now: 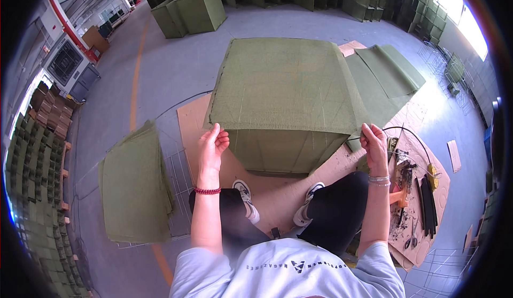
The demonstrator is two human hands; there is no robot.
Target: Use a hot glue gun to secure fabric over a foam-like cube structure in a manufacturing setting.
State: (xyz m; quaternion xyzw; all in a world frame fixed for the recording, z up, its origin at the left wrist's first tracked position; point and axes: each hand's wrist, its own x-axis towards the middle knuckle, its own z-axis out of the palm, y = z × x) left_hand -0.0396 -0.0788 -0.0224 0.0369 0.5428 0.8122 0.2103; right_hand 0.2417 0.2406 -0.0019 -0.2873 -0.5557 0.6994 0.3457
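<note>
A green fabric sheet [278, 84] lies over the top of a large green box [283, 151], whose open-looking front faces me. My left hand [215, 142] is closed in a pinch on the sheet's near left corner. Across from it, my right hand [375, 142] pinches the near right corner, fingers curled. Between the hands the sheet's near edge runs fairly straight along the box's upper front edge. How tightly each corner is gripped is hidden by the fingers.
Cardboard [195, 121] lies under the box. Green sheets are stacked at the left [133, 191] and right [387, 79]. Beside my right leg are an orange-handled tool [398, 197], black strips [427, 207], scissors [410, 241] and a yellow tool with a cable [433, 176]. Another green box [200, 12] stands behind.
</note>
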